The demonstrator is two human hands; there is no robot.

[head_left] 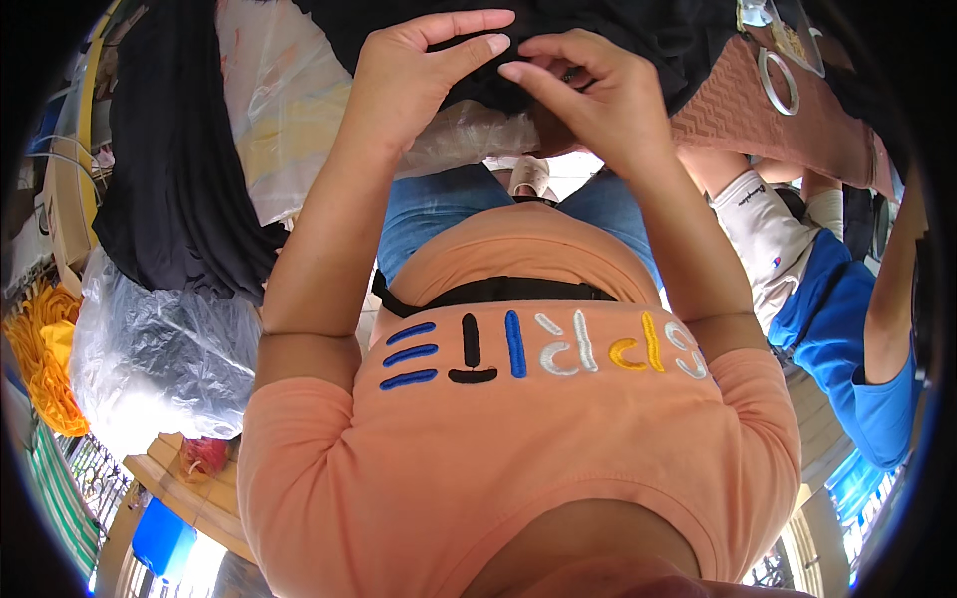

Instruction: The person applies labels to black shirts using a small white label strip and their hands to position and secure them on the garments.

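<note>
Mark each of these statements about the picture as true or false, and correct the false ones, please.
1. Both hands are on a dark garment. True: the left hand and the right hand meet at the black fabric.
2. The person wears a green shirt. False: the shirt is orange.
3. A clear plastic bag lies at the person's left. True: the plastic bag is crumpled there.
4. The right hand holds scissors. False: no scissors show; its fingertips pinch at the fabric.
5. Another person in blue sits at the right. True: a blue sleeve shows there.
</note>
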